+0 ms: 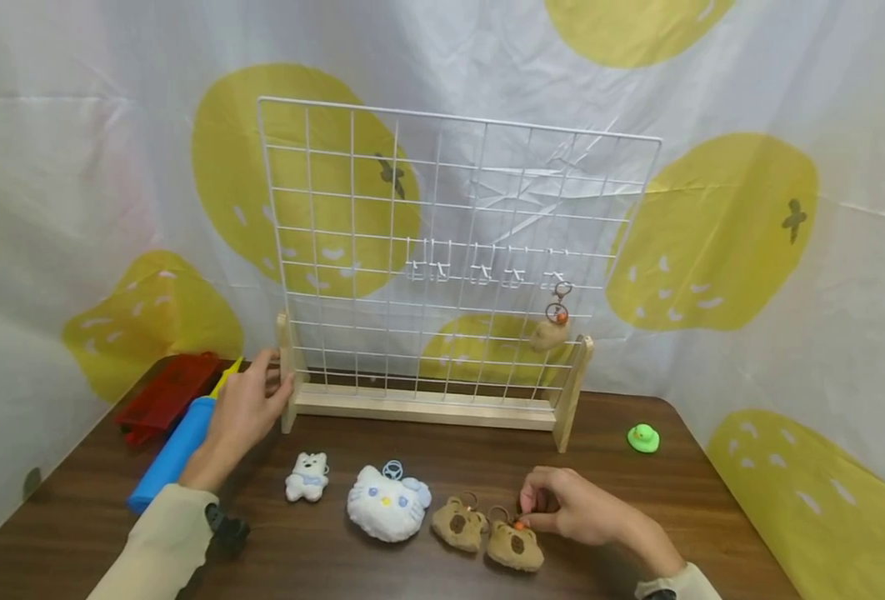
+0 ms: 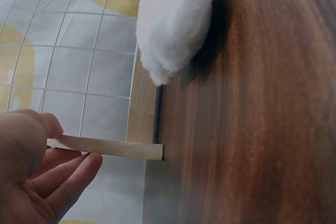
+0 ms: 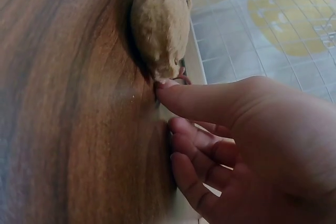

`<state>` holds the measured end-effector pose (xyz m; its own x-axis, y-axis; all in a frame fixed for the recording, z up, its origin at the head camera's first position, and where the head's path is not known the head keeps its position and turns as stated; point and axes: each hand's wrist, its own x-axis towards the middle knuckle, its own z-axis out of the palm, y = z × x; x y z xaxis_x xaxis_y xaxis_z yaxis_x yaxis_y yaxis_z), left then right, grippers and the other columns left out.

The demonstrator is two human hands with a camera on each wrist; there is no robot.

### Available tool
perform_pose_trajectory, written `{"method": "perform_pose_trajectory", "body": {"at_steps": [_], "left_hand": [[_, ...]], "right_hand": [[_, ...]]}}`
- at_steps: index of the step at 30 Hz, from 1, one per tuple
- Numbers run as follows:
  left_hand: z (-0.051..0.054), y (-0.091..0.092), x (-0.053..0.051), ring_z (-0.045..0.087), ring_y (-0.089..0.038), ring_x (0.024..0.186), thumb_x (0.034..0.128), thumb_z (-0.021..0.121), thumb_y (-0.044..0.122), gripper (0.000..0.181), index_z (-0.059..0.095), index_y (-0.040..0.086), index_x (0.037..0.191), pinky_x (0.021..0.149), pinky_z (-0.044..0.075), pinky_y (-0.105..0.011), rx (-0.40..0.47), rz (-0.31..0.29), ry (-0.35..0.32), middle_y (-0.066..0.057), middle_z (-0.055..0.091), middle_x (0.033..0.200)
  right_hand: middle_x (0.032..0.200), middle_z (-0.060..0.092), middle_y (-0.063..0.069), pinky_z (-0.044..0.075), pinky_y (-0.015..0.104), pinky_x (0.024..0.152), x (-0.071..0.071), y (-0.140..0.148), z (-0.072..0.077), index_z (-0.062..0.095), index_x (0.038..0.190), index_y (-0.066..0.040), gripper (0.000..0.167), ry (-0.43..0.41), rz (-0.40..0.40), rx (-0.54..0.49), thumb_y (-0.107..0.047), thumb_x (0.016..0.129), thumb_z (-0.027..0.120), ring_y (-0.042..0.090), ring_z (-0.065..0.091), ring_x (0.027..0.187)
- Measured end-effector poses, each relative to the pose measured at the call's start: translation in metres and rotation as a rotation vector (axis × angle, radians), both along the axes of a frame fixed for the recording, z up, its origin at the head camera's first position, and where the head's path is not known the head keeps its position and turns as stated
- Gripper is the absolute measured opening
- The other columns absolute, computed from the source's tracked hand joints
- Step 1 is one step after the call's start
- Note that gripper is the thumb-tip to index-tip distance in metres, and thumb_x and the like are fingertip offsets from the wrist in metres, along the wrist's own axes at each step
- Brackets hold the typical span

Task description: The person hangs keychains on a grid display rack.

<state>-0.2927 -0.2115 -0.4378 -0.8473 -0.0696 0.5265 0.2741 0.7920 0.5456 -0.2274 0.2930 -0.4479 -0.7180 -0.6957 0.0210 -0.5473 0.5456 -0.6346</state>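
Note:
My left hand (image 1: 246,404) holds the left wooden upright (image 2: 110,147) of a white wire grid rack (image 1: 442,398), thumb on one side and fingers on the other. On the table my right hand (image 1: 573,508) pinches the top of a brown plush keychain (image 1: 516,547), by its small orange bead. In the right wrist view the thumb tip covers that spot. A second brown plush keychain (image 1: 459,525) lies just left of it. Further left are a white cat-face plush (image 1: 388,505) with a light blue clip and a small white bear plush (image 1: 307,477).
Several white hooks (image 1: 480,273) hang on the grid; a brown plush keychain (image 1: 550,335) dangles from the rightmost. At the left lie a blue tube (image 1: 176,454) with a yellow tip and a red translucent case (image 1: 168,396). A green duck (image 1: 643,438) sits at the right.

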Motion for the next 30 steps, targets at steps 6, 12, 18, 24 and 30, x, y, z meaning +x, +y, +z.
{"method": "perform_pose_trajectory", "body": {"at_steps": [6, 12, 18, 24, 30], "left_hand": [[0.001, 0.0, -0.001, 0.081, -0.045, 0.1, 0.106, 0.071, 0.021, 0.041, 0.06, -0.003, 0.137, 0.083, 0.065, -0.061, 0.006, -0.012, 0.019, -0.032, 0.077, 0.119], [0.0, -0.003, 0.001, 0.081, -0.045, 0.1, 0.1047, 0.072, 0.018, 0.04, 0.06, -0.003, 0.137, 0.083, 0.065, -0.061, 0.002, 0.007, 0.018, -0.032, 0.077, 0.119], [-0.001, -0.004, -0.001, 0.081, -0.044, 0.099, 0.1058, 0.071, 0.018, 0.042, 0.059, -0.003, 0.14, 0.082, 0.065, -0.061, -0.02, -0.005, 0.03, -0.031, 0.077, 0.119], [-0.002, -0.003, -0.002, 0.081, -0.045, 0.1, 0.1062, 0.071, 0.019, 0.042, 0.058, -0.002, 0.139, 0.084, 0.064, -0.063, -0.021, -0.007, 0.024, -0.031, 0.077, 0.12], [-0.001, -0.003, -0.001, 0.081, -0.045, 0.102, 0.1066, 0.07, 0.019, 0.04, 0.058, -0.002, 0.139, 0.083, 0.065, -0.061, -0.009, -0.011, -0.003, -0.033, 0.076, 0.121]], "right_hand": [[0.085, 0.066, -0.009, 0.054, 0.021, 0.063, -0.002, -0.004, 0.001, 0.068, 0.095, -0.019, 0.013, 0.01, -0.005, -0.021, -0.02, 0.1, 0.08, -0.001, 0.06, 0.073], [0.084, 0.075, -0.003, 0.062, 0.028, 0.064, -0.001, -0.013, 0.015, 0.07, 0.097, -0.018, 0.011, -0.044, -0.051, -0.109, -0.022, 0.101, 0.079, 0.008, 0.071, 0.074], [0.085, 0.078, 0.008, 0.066, 0.037, 0.064, 0.0, -0.024, 0.039, 0.072, 0.101, -0.013, 0.011, -0.062, -0.116, -0.198, -0.02, 0.1, 0.08, 0.015, 0.075, 0.071], [0.086, 0.079, 0.009, 0.067, 0.038, 0.063, -0.004, -0.033, 0.07, 0.075, 0.1, -0.015, 0.008, 0.112, -0.195, -0.274, -0.013, 0.098, 0.082, 0.016, 0.076, 0.07], [0.087, 0.081, 0.003, 0.066, 0.032, 0.063, -0.013, -0.034, 0.1, 0.077, 0.103, -0.015, 0.01, 0.325, -0.303, -0.315, -0.007, 0.097, 0.081, 0.015, 0.078, 0.071]]}}
